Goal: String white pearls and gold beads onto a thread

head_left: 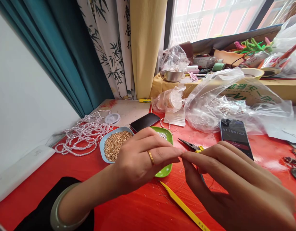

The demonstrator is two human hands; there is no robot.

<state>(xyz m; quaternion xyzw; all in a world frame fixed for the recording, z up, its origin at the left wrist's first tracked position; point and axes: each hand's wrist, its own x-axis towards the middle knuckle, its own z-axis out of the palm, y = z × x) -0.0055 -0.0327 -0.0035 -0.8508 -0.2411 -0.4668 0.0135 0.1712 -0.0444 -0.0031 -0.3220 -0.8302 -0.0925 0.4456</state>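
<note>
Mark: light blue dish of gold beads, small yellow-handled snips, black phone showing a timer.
light blue dish of gold beads [102, 144]: head view, left rim.
small yellow-handled snips [187, 144]: head view, dark blades.
black phone showing a timer [235, 134]: head view, lit screen.

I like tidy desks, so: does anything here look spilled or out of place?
Only clutter. The pearl strands lie in a tangled heap on the left of the red table, and a dark phone lies askew behind the blue dish. Nothing looks spilled.
</note>
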